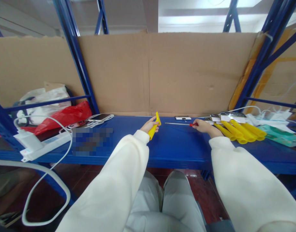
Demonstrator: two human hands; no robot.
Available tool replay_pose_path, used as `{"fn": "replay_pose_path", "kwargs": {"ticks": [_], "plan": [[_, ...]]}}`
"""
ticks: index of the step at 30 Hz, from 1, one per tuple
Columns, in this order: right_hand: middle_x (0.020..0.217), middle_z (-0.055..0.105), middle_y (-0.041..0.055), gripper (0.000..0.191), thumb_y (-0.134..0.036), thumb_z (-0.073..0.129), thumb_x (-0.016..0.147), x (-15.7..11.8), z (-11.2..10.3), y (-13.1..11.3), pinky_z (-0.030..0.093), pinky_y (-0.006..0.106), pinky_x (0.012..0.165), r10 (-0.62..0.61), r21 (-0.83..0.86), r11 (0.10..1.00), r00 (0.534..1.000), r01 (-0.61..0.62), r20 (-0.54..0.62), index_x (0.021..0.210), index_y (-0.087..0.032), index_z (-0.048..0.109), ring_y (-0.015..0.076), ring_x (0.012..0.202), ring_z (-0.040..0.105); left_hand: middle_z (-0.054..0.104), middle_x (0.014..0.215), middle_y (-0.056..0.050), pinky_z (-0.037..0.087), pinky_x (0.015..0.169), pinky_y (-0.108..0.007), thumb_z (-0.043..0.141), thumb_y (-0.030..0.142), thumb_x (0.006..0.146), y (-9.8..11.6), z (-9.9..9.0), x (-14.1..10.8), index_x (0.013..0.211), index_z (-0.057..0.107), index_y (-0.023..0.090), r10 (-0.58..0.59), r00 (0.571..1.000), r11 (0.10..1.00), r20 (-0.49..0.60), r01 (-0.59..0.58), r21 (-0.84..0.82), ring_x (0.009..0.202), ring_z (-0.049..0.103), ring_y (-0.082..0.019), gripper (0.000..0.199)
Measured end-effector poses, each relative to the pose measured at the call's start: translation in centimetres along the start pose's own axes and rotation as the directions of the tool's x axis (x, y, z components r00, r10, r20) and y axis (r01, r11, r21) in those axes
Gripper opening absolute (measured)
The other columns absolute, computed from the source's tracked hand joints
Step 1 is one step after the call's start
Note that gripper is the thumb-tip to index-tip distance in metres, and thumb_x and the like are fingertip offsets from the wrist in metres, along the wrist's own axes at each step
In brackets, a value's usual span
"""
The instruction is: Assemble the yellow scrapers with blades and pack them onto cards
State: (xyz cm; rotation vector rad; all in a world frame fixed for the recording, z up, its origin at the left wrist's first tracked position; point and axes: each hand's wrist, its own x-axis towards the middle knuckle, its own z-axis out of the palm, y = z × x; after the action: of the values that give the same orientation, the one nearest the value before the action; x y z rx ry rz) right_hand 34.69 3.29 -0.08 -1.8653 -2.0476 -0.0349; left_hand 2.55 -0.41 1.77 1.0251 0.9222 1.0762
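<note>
My left hand (149,125) is wrapped round a yellow plastic tube (153,131), held tilted above the blue shelf (176,148). The tube is wide at its lower end and narrows to a pointed tip at the top. In my right hand (203,126) is a screwdriver (178,123) with a red handle and a long thin metal shaft. Its shaft points left toward the yellow tube, and a gap lies between them. To the right of this hand, several similar yellow tubes (239,131) lie side by side.
A white power strip (48,146) with looping cables stands at the left, near a phone (100,117) and a red bag (63,117). A small black-and-white item (183,118) lies by the cardboard wall (186,74). A green packet (281,135) rests at the far right.
</note>
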Motion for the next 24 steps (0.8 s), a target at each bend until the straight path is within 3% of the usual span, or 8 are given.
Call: {"fn": "replay_pose_path", "kwargs": {"ticks": [10,24], "plan": [[0.099,0.075,0.0081,0.020,-0.038,0.067,0.082,-0.2,-0.3,-1.0,0.052,0.037,0.082,-0.086,0.160,0.981,0.983,0.112,-0.161,0.094,-0.022,0.069,0.0251,0.090,0.068,0.052,0.066,0.003,0.029,0.039,-0.015,0.041,0.001,0.093,0.2,0.0,0.1,0.154,0.026,0.024,-0.032,0.999,0.999,0.014,0.032,0.031,0.042,0.043,-0.008,0.068],[0.097,0.076,0.0064,0.019,-0.038,0.068,0.080,-0.2,-0.2,-1.3,0.052,0.040,0.085,-0.103,0.212,0.967,0.978,0.142,-0.183,0.093,-0.023,0.069,0.0260,0.091,0.069,0.054,0.066,0.004,0.031,0.038,-0.016,0.051,0.003,0.090,-0.3,-0.8,1.1,0.153,0.028,0.028,-0.061,0.994,0.998,0.092,0.063,-0.012,0.040,0.043,-0.008,0.072]]}}
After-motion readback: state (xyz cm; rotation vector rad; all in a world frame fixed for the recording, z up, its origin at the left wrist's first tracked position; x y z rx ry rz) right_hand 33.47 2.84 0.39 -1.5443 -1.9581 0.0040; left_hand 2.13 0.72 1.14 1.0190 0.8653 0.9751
